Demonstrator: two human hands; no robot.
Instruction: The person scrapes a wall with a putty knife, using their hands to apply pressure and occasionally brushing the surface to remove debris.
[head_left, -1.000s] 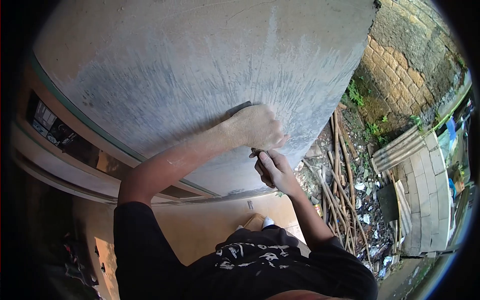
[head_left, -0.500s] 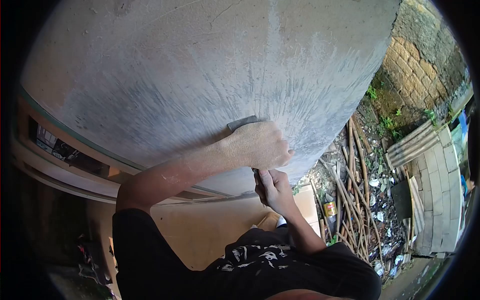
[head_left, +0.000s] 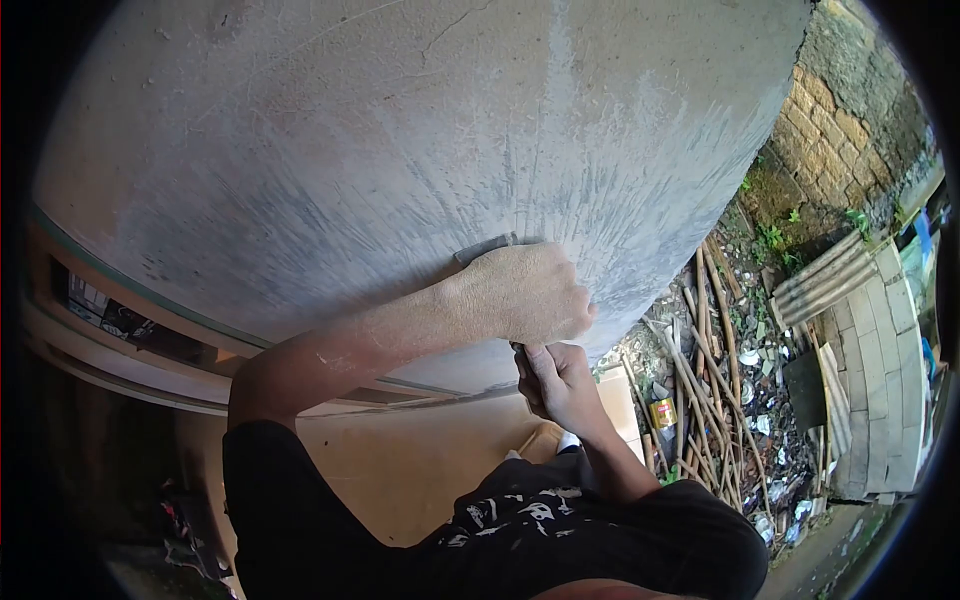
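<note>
A flat grey scraper blade (head_left: 482,248) rests against the pale, scratched wall (head_left: 330,130). My left hand (head_left: 530,292), dusty and seen from the back, is closed round the tool just below the blade; its fingers are mostly hidden. Directly beneath it, my right hand (head_left: 562,382) is wrapped round the dark lower end of the handle, its thumb lying along it. The two hands are close together. Streaky grey and whitish scrape marks fan out over the wall around the blade.
Thin wooden poles (head_left: 705,370) and litter lie on the ground at the right, by a stack of grey blocks (head_left: 880,390). A yellow packet (head_left: 662,414) is among them. A window frame (head_left: 150,290) runs along the left. Tan floor (head_left: 390,460) shows below.
Both hands sit slightly further right in the view, still closed on the tool. The blade appears tilted a little differently against the wall. The whole view has shifted slightly.
</note>
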